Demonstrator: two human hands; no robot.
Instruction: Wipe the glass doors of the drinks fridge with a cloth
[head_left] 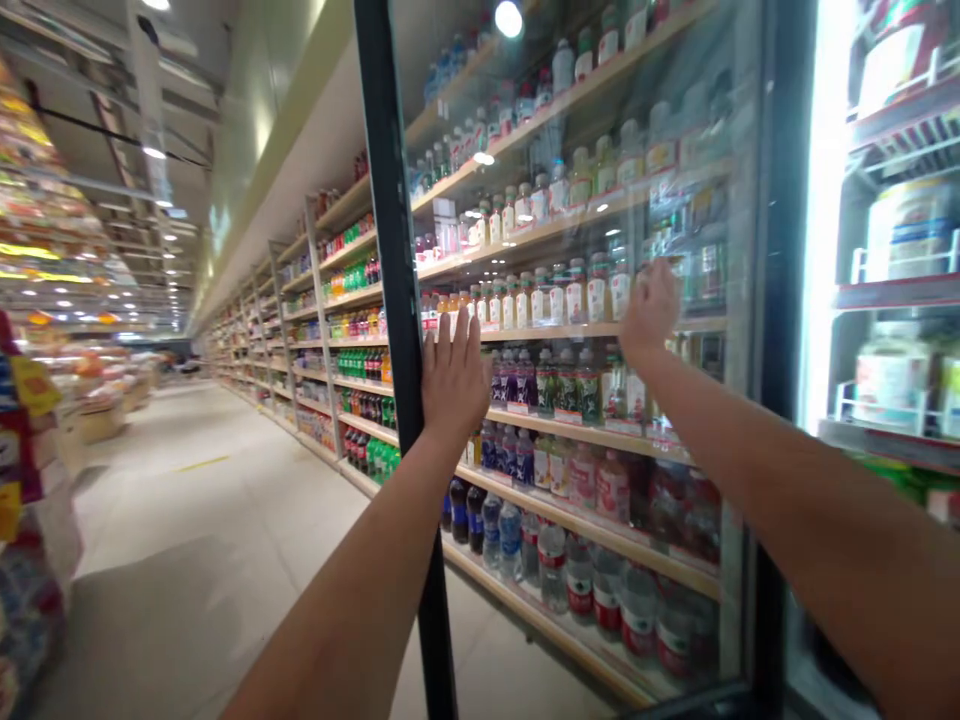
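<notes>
One glass door (403,300), one left hand (454,378) flat at its edge, grip wide. One right hand (651,312) curled near it, can't tell if it's holding anything.

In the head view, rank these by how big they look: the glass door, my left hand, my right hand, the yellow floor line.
1. Glass door
2. Left hand and right hand: too alike to rank
3. Yellow floor line

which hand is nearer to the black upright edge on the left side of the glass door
Left. The left hand is right beside the black upright edge, fingers pointing up; the right hand is well off to its right.
</notes>
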